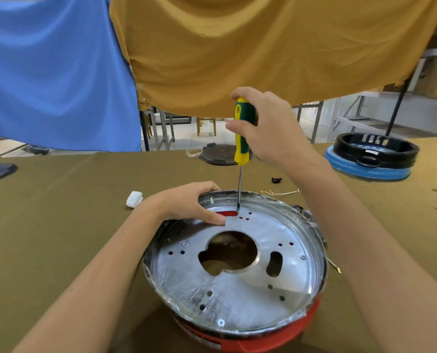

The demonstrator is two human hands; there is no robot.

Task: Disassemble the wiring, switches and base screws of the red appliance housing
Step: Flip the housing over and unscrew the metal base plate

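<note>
The red appliance housing (pixel 263 340) sits upside down in the lower centre of the frame on the olive table (pixel 59 200), its silver base plate (pixel 237 289) facing up, pierced by a large central opening and small holes. The left hand (pixel 186 202) grasps the housing's far-left rim. The right hand (pixel 268 128), above it, is clenched round a yellow-green screwdriver (pixel 240 131) held upright, tip on the plate's far edge. A screw (pixel 221 323) shows at the near rim.

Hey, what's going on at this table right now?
A person is unscrewing the metal base plate of a red appliance housing on the table. The right hand grips a yellow-green screwdriver, tip down on a screw at the plate's far edge. The left hand grips the rim. Another screw sits at the near edge.
</note>
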